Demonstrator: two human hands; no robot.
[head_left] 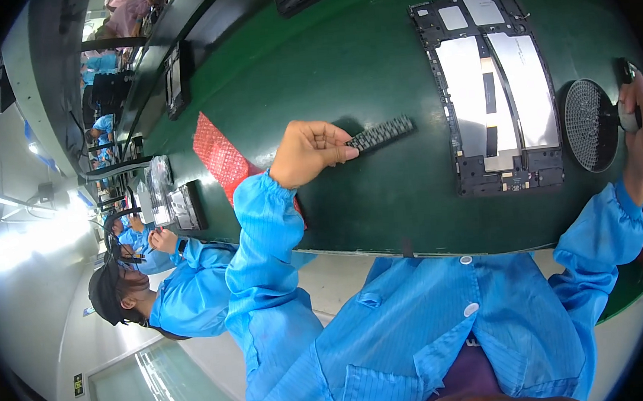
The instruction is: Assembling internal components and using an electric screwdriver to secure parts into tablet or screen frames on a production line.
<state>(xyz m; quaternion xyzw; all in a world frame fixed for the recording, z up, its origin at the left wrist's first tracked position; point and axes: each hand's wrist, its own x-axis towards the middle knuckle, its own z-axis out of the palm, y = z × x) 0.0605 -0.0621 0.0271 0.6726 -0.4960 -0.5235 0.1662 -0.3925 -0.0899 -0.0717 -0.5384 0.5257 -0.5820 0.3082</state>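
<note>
Narrow, mottled grey-black strip (382,133), rough-looking face, is in the L hand (299,153), out over the dark green, smooth surface (382,218). Thumb & fingers pinch its L end; rest of it sticks out to the R, far end tilted a bit up in view. Can't tell if its underside touches the surface.

Just L of that hand, partly behind the wrist & sleeve: red, translucent bubble-wrap sheet (219,152).

R of the strip, well apart from it: black-framed, rectangular device housing w/ silver metal panels (463,94), lying flat, inner side up. Next to its R edge, a round, dark grey, grid-faced disc (591,126), & beside that the R hand (634,100) at the view's rim, by a small grey part (629,118); can't tell if the fingers grip it or are loose.

Farther L on the surface: black, flat, rectangular unit (186,206) & crumpled clear plastic (160,189) next to it. Beyond, a co-worker in blue smock & black cap (194,302), hands raised nr the surface's edge.
</note>
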